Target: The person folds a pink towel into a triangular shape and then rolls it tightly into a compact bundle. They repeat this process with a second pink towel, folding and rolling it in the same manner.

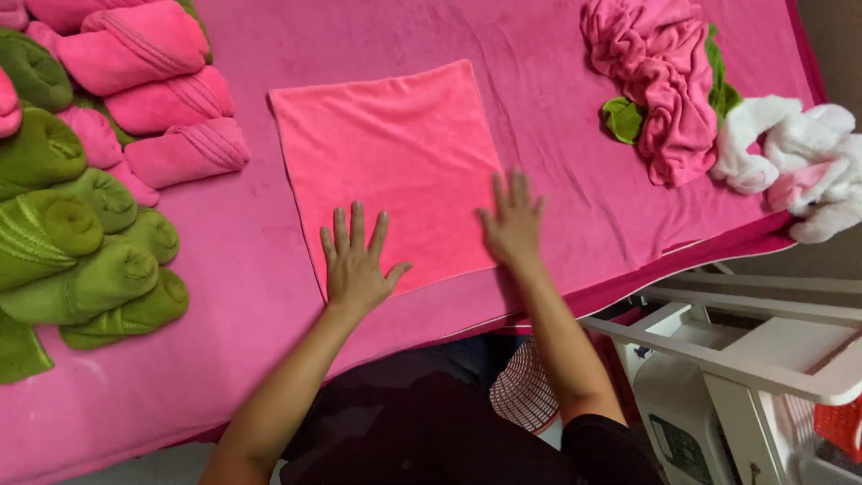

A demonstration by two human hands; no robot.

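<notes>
1. Lying flat at the centre of the pink table cover [557, 108], the square pink towel [395, 162] is spreading out under both hands.
2. The left hand [357, 266] is pressing its six o'clock edge, fingers open and splayed.
3. The right hand [512, 224] is resting at its four o'clock corner, fingers extended, blurred.
4. Rolled pink towels [153, 90] and rolled green towels [81, 242] are sitting at nine o'clock; a crumpled pink pile [664, 81] and white cloths [799, 162] are lying at two o'clock.

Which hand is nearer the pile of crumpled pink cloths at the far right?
Right. The right hand lies on the flat pink towel's right edge, closer to the crumpled pile; the left hand rests near its bottom-left.
</notes>
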